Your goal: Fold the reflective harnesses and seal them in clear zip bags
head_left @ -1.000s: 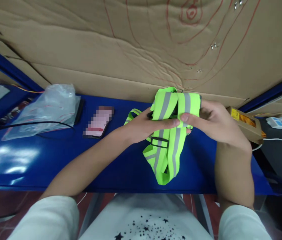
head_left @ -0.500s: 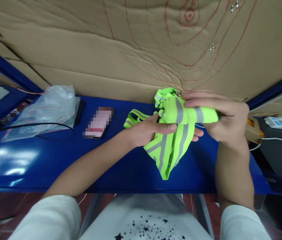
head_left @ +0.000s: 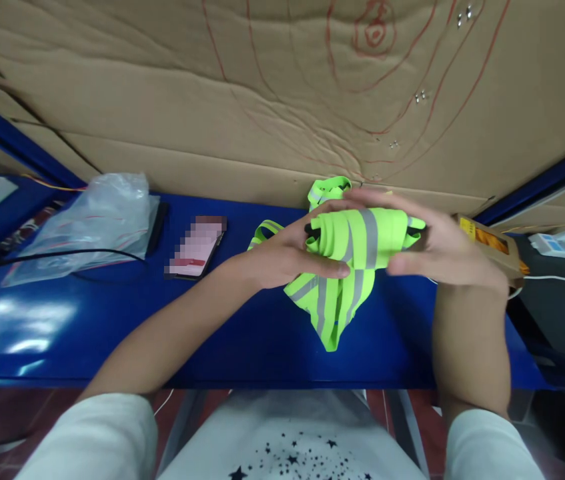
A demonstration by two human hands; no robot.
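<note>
A neon-yellow strap bundle (head_left: 382, 233) with grey reflective stripes is rolled up between my two hands over the blue table. My left hand (head_left: 287, 257) grips its left end, thumb across the front. Around the right end wraps my right hand (head_left: 442, 247), thumb in front and fingers behind the roll. Loose straps (head_left: 332, 307) hang below the roll in a V shape. Another loop of the same strap (head_left: 329, 190) shows behind the roll, and one more (head_left: 265, 233) lies left of it, partly behind my left wrist.
On the blue table (head_left: 242, 347), a phone (head_left: 197, 247) lies left of my hands. Farther left are clear plastic bags (head_left: 97, 220) and a black cable (head_left: 62, 251). A small cardboard box (head_left: 497, 250) stands at the right. Behind rises a cardboard panel (head_left: 162, 100) with red lines.
My right hand has turned and lowered its thumb to the front of the roll. The roll's right end has shifted slightly left, and more of the cardboard box shows.
</note>
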